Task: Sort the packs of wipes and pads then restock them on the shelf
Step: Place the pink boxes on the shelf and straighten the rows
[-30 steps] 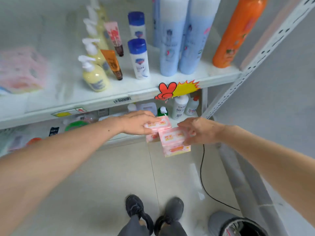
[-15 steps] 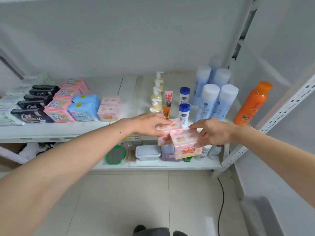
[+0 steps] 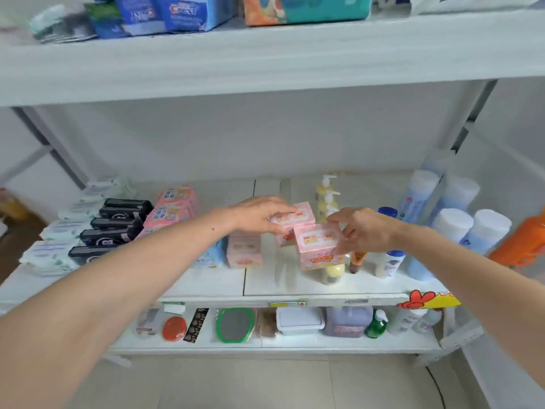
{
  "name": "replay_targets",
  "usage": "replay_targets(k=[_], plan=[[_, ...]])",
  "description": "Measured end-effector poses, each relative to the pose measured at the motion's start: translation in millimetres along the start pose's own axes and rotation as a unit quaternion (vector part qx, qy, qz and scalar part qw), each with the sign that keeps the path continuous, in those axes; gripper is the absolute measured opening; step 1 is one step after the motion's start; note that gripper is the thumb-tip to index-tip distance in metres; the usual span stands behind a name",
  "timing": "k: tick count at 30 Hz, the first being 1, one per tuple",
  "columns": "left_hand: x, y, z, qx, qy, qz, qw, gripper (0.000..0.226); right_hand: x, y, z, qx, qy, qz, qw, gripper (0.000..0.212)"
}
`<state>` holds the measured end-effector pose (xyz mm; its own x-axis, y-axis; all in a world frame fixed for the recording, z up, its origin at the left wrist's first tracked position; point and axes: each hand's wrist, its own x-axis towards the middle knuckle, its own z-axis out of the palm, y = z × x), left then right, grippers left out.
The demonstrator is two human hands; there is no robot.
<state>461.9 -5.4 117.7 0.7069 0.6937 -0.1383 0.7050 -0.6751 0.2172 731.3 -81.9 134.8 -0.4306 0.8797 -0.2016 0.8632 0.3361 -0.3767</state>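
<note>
Left grip clamped on pink pack, right grip clamping blurred pack

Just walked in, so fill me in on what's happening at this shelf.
A person is restocking the middle shelf. The left hand grips one pink pack and the right hand grips another pink pack, both held above the shelf near the pump bottles. A matching pink pack already sits on the shelf just to the left, with black packs and white wipe packs lined up farther left.
</note>
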Motion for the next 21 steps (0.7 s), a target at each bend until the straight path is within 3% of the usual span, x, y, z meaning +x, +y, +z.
replay_targets(k=[5, 10, 21], plan=[[15.5, -57.7, -13.5, -0.032, 0.006, 0.009, 0.999, 0.061, 57.0, -20.0, 4.6, 0.004, 0.032, 0.029, 0.999, 0.048], [36.3, -92.5, -12.6, -0.071, 0.020, 0.000, 0.997, 0.066, 98.2, -28.2, 6.7, 0.020, 0.053, 0.068, 0.996, 0.061], [72.5, -150.5, -7.6, -0.078, 0.062, -0.073, 0.992, 0.061, 177.2, -21.0, 14.3, 0.029, 0.099, 0.077, 0.992, 0.064]])
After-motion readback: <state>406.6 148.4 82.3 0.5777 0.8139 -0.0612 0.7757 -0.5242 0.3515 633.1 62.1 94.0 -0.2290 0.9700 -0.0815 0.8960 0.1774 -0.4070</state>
